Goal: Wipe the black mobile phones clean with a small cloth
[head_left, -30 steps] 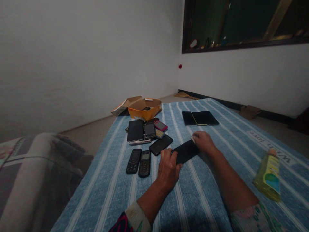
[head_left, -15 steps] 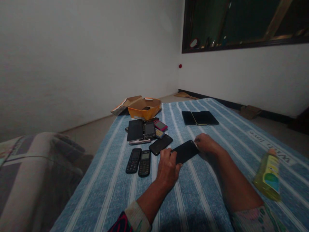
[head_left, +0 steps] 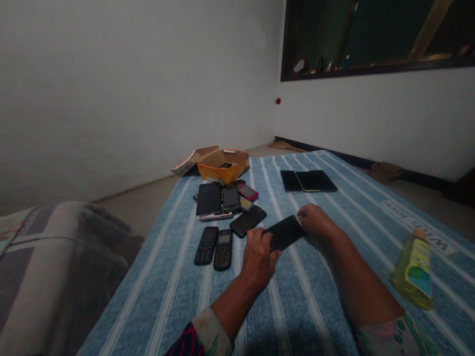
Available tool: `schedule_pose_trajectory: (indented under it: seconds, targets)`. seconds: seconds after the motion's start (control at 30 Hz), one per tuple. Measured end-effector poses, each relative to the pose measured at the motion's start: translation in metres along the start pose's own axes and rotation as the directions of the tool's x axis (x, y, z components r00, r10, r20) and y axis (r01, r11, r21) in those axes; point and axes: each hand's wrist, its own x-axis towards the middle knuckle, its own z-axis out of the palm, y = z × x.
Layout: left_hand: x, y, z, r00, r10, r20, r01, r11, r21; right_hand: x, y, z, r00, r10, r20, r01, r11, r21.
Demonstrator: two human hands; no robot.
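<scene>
A dark smartphone [head_left: 285, 233] lies slanted between my hands, low over the striped blue cloth. My left hand [head_left: 260, 253] grips its near left end between thumb and fingers. At its upper right end, the fingers of my right hand [head_left: 310, 220] are pinched together, with something small and pale at the fingertips that I cannot make out. Just left of it lies another black phone [head_left: 248, 221]. Two keypad phones, one [head_left: 206, 246] beside the other [head_left: 223, 250], rest side by side left of my left hand.
Behind them is a pile of phones with a black one [head_left: 208, 199] and a pink one [head_left: 248, 192]. An open orange box [head_left: 223, 172] stands farther back. Dark phones [head_left: 308, 181] lie in a row at back right. A yellow bottle [head_left: 413, 272] lies at right.
The view has shifted very slightly. Both hands keep nearly the same places at the phone, my right fingertips a touch farther left on its end.
</scene>
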Motion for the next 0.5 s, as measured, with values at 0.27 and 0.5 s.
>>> schedule_pose_trajectory:
  seconds: [0.27, 0.5]
  targets:
    - [0.0, 0.0, 0.0, 1.0, -0.007, -0.012, 0.007, 1.0, -0.006, -0.006, 0.009, -0.011, 1.0, -0.009, 0.012, 0.01, 1.0, -0.007]
    - [0.0, 0.0, 0.0, 1.0, 0.017, -0.023, -0.017, 1.0, 0.012, -0.007, -0.027, -0.002, 0.992, -0.048, -0.114, 0.036, 0.993, -0.108]
